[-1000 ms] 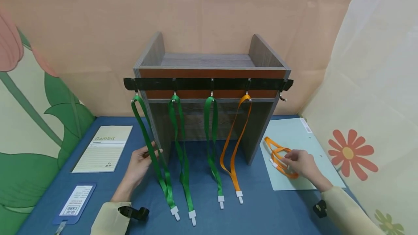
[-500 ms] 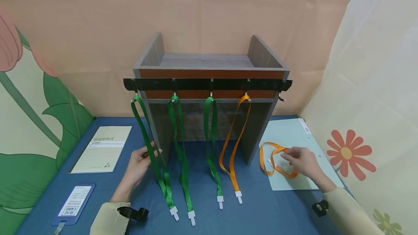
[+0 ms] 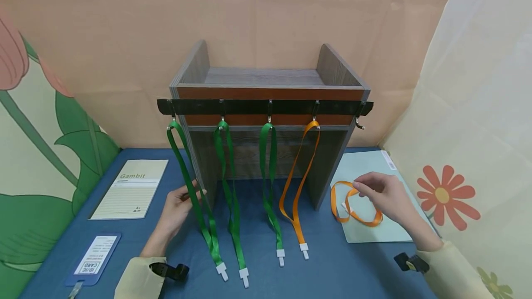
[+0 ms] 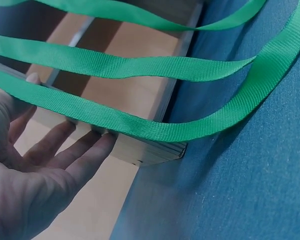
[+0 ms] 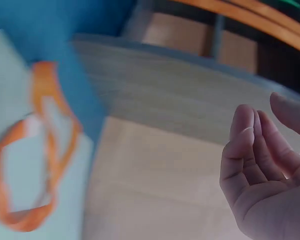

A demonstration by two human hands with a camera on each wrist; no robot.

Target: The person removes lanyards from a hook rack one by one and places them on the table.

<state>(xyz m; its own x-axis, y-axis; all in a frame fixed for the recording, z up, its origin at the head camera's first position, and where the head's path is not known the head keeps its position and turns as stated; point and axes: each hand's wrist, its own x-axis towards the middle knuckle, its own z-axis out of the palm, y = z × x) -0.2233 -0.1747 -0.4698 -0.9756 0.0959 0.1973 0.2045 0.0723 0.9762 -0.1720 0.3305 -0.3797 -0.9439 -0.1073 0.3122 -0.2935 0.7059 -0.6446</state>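
My left hand point(image 3: 176, 209) holds the edge of the grey wooden shelf's point(image 3: 199, 170) left side panel. In the left wrist view, several fingers point(image 4: 90, 160) lie along the panel's outer face and the thumb reaches its front edge. A green lanyard point(image 4: 90, 107) passes in front of that thumb. My right hand point(image 3: 384, 193) hovers above an orange lanyard point(image 3: 334, 202) lying loosely looped on a pale blue board point(image 3: 353, 167). The right wrist view shows the hand point(image 5: 270, 185) with nothing in its grasp, thumb apart from its bent fingers.
A black rail point(image 3: 249, 106) crosses the shelf front with green lanyards and one orange lanyard point(image 3: 314, 156) hanging from it. Its rightmost hook point(image 3: 359, 123) bears nothing. A notepad point(image 3: 130, 188) and blue card holder point(image 3: 93, 260) lie at left on the blue table point(image 3: 270, 285).
The orange lanyard on the board has spread into wider loops. My right hand has let it go and risen off it. My left hand stays in place at the shelf.
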